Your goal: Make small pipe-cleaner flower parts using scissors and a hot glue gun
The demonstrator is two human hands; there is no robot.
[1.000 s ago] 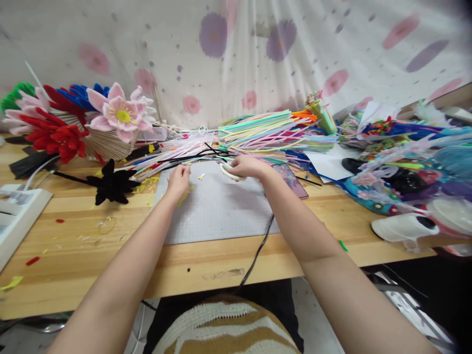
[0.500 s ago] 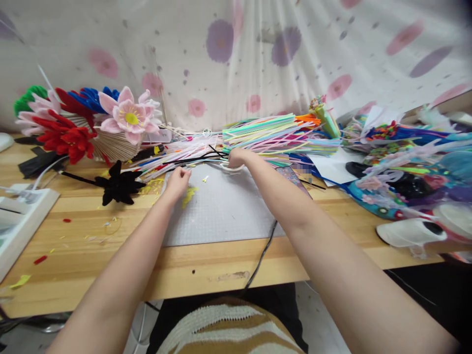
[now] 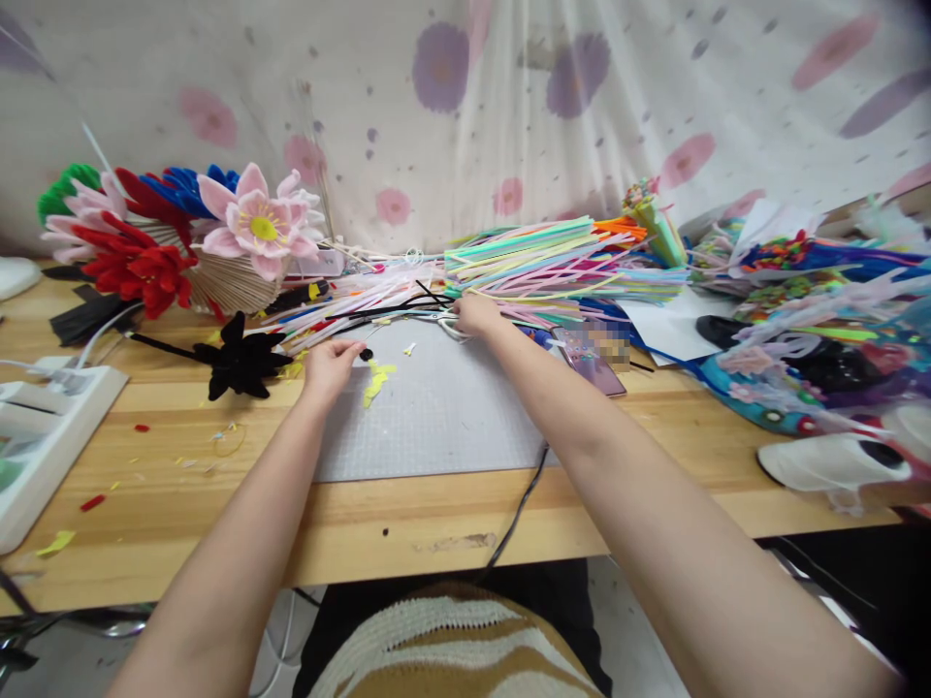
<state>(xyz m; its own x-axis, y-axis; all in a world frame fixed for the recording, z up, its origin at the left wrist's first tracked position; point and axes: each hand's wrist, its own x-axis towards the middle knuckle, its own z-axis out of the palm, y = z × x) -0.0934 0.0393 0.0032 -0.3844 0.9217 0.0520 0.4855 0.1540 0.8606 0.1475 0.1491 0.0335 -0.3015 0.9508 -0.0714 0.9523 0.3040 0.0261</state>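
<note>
My left hand [image 3: 329, 370] is over the left part of the grey cutting mat [image 3: 443, 417], its fingertips pinched together. A small round black piece [image 3: 366, 355] shows at those fingertips. My right hand [image 3: 476, 316] reaches to the mat's far edge, with its fingers closed round what looks like the pale handles of scissors [image 3: 452, 330]. Part of that grip is hidden behind the hand. Black pipe cleaners [image 3: 378, 311] lie between the hands, along the back of the mat. Yellow scraps [image 3: 376, 381] are just right of my left hand.
A black fuzzy flower [image 3: 243, 361] lies left of the mat, before colourful flowers [image 3: 251, 223]. Piled pipe cleaners [image 3: 538, 257] line the back. A phone [image 3: 591, 361] is at right, beyond it a white cylinder [image 3: 829, 460]. A power strip [image 3: 62, 456] sits far left.
My left hand has shifted slightly left and nearer, and the black piece now shows at its fingertips. My right hand stays at the mat's far edge. The view has turned slightly.
</note>
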